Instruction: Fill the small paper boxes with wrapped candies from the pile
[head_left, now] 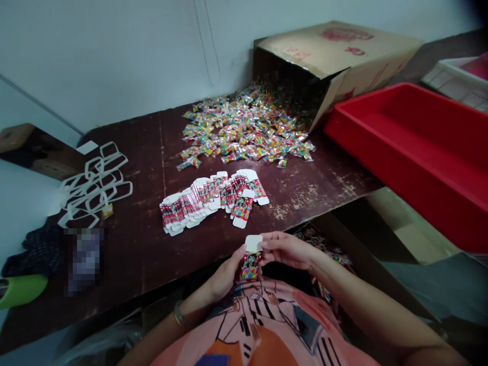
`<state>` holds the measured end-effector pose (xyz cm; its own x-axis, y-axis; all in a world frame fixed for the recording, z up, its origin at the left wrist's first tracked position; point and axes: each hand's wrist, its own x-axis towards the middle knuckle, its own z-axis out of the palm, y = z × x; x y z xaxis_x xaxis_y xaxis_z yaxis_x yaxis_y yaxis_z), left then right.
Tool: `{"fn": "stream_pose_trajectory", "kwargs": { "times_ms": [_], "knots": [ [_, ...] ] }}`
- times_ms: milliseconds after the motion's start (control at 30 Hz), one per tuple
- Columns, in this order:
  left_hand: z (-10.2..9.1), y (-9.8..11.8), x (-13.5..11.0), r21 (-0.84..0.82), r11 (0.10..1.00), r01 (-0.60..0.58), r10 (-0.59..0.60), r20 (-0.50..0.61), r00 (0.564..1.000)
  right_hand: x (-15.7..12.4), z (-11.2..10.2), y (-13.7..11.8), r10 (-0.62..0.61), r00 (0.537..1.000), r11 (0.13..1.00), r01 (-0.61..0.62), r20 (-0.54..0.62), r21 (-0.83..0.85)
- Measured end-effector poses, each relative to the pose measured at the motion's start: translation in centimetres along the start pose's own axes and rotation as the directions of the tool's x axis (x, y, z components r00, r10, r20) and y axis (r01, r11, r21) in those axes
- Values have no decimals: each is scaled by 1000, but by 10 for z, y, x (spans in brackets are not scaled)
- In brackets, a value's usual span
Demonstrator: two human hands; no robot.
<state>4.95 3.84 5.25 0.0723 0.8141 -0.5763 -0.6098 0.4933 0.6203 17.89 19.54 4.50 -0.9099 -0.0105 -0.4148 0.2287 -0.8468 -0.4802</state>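
A small printed carton (250, 265), red with coloured circles and a raised white end flap, is held upright close to my body at the table's front edge. My left hand (226, 274) grips its left side. The fingers of my right hand (285, 250) are closed at its upper right, by the flap. Just beyond lies a fanned row of flattened cartons (190, 205) of the same print, with one loose carton (243, 208) at its right end. Behind them spreads a heap of clear-wrapped colourful candies (247, 127).
An open cardboard box (343, 48) lies on its side behind the candies. To the right, a red tray (412, 117) overhangs the table edge. White plastic loops (95, 188) and dark cloth (36, 254) lie left. Below right, a box holds several printed cartons (324, 244).
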Motion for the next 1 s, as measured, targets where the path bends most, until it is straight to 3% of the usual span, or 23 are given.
{"fn": "stream_pose_trajectory", "kwargs": {
  "times_ms": [133, 233, 400, 533, 667, 733, 833, 900, 1000],
  "knots": [
    [5, 5, 2, -61, 998, 2, 2, 55, 999, 7, 3, 3, 29, 999, 995, -33, -45, -98],
    [4, 5, 6, -62, 998, 6, -4, 39, 999, 12, 11, 7, 14, 997, 948, -37, -75, -317],
    [0, 4, 9, -113, 994, 14, -23, -85, 996, 13, 22, 14, -241, 970, 744, 157, -41, -650],
    [-2, 5, 9, -184, 983, 29, -39, -52, 998, 17, 17, 16, -276, 960, 699, 167, -47, -696],
    [-8, 0, 7, -201, 979, -22, 21, -6, 1000, 22, 8, 13, -312, 949, 658, 176, -53, -732],
    [-13, -6, 7, -170, 985, -35, 33, -16, 999, 20, 6, 13, -373, 927, 544, 244, 29, -803],
    [-21, -15, 6, -113, 990, -89, 81, -73, 994, 8, 11, 18, -415, 873, 228, 373, 257, -899],
    [-23, -17, 6, -53, 992, -115, 111, -78, 991, 1, 15, 18, -380, 846, 29, 414, 373, -910],
    [-21, -10, 6, 21, 993, -115, 116, -75, 990, 3, 5, -5, -276, 839, -136, 448, 468, -884]
  ]
}}
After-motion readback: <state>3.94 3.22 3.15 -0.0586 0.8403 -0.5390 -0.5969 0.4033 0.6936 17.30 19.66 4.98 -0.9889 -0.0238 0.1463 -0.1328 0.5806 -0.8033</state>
